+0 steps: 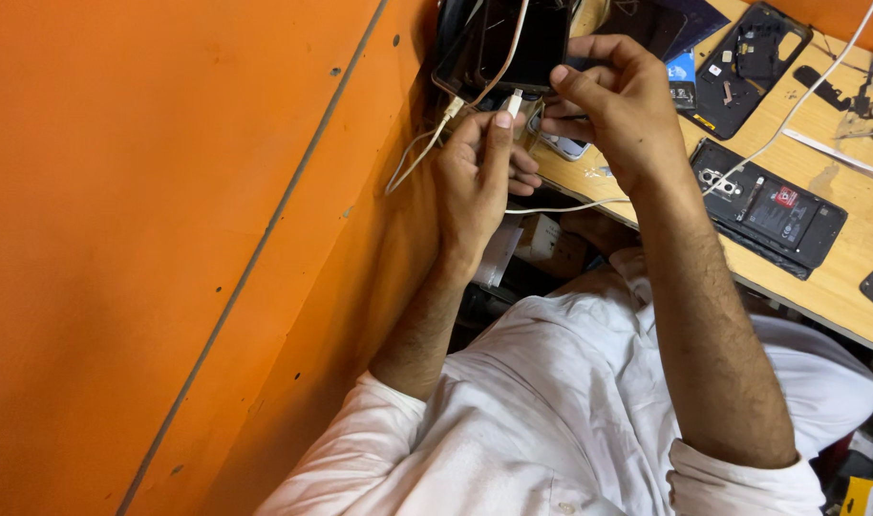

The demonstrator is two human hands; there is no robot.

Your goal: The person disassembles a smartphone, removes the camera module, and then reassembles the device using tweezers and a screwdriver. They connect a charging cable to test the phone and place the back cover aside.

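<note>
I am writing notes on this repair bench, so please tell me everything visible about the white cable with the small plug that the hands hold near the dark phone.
The thin white cable with a small white plug looks like smooth plastic. The left hand pinches the plug between thumb and fingers, tip pointing up at the lower edge of the black glossy phone, which the right hand grips. Whether the plug is already inserted cannot be told. White strands loop beside the orange wall; another crosses the wooden bench.

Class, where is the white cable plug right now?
In the head view, the plug is top centre, pinched by the left hand just below the dark phone held by the right hand.
</note>
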